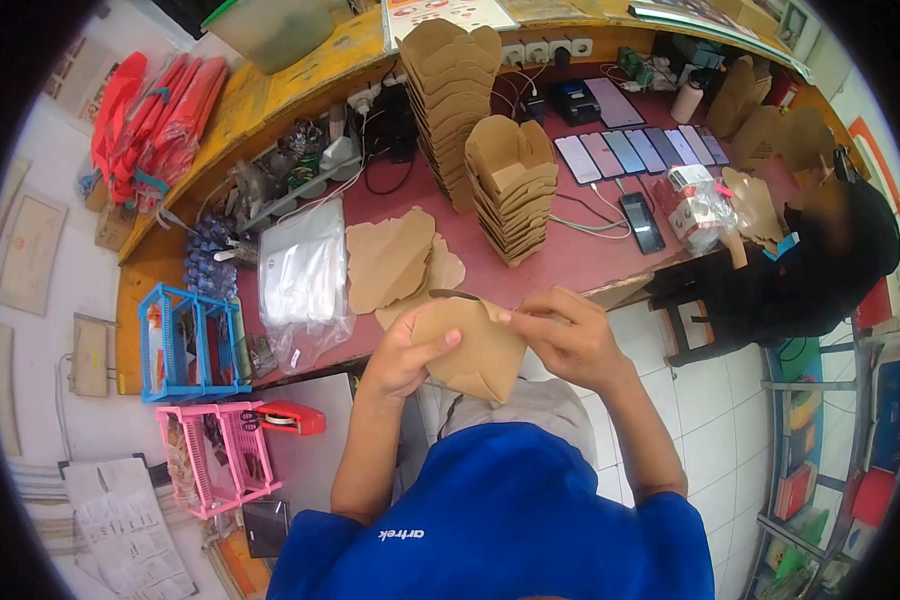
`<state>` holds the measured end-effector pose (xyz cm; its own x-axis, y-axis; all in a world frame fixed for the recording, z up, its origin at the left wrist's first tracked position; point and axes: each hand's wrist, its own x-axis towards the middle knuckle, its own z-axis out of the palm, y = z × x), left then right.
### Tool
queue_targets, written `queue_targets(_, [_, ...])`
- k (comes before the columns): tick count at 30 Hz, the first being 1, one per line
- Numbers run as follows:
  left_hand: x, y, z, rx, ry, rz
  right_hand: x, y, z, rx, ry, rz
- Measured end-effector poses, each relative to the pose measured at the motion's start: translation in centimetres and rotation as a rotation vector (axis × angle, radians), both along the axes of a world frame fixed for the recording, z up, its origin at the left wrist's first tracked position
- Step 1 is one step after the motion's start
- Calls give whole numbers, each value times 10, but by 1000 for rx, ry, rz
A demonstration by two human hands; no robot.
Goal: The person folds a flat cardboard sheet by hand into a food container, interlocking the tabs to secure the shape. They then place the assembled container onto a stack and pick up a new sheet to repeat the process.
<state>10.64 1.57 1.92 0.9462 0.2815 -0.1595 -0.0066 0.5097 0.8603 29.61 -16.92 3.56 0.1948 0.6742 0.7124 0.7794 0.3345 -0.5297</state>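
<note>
Two stacks of folded boxes, tall one [450, 120] and short one [513, 195], stand just beside each other on the table [590, 268]; we count those as done. Flat blanks [385, 262] lie overlapping near the plastic bags [305, 265], unfolded, so we mark them as left. The box [478, 355] is in our hands above our lap, off the table, partly shaped: sides up, and we can't tell if every flap is locked. Our left hand [397, 352] grips its left side, thumb on the face. Our right hand [577, 338] pinches the upper right edge, fingers narrow. We can't see inside.
</note>
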Motion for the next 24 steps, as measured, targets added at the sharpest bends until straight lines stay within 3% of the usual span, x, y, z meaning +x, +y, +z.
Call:
queue_targets(3, [-2, 3, 0, 10, 18, 25, 0, -1, -6, -95, -23, 15])
queue_targets(12, [0, 7, -4, -6, 46, 61, -12, 7, -4, -84, -126, -42])
queue_targets(24, [3, 11, -5, -11, 29, 42, -31, 12, -10, -63, -81, -194])
